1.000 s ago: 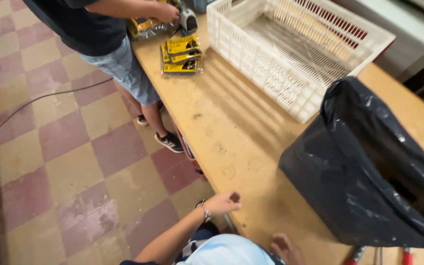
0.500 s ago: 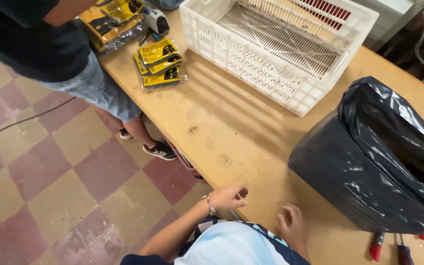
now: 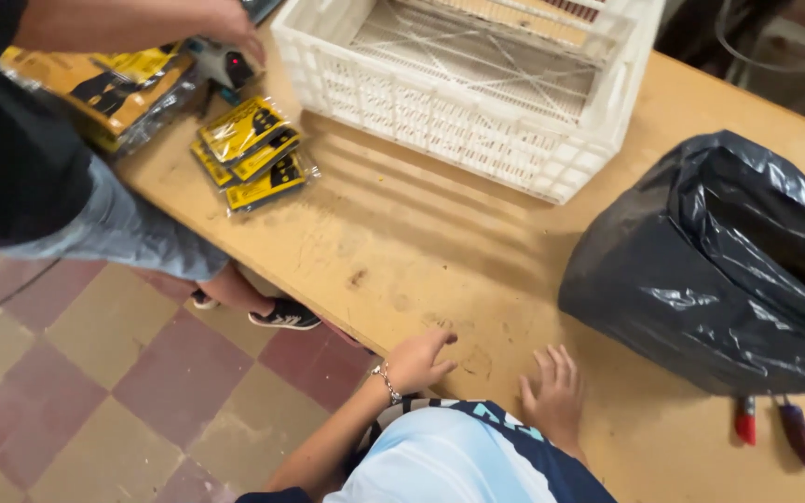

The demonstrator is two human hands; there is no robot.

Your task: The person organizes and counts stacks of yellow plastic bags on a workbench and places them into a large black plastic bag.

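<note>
Seen from above, a person leans over the near edge of a worn wooden desk [image 3: 402,233]. The left hand [image 3: 418,359] rests at that edge with fingers loosely curled and fingertips on the wood, a bracelet at its wrist. The right hand [image 3: 552,393] lies flat just beside it, fingers spread, palm down. Both are empty and slightly apart, gripping nothing. This looks like a pause with the hands braced on bare wood, nothing yet picked up; any reach from here would have to go well forward.

A black plastic bag [image 3: 729,270] bulges near the right edge, close to the right hand but not touching it. Two small tools with red and purple handles [image 3: 775,424] lie just below the bag. A white slatted crate [image 3: 477,84] stands at the far edge. Near the far left corner lies a stack of yellow packets [image 3: 252,154], where another person's hand [image 3: 225,23] works among more yellow packaging
</note>
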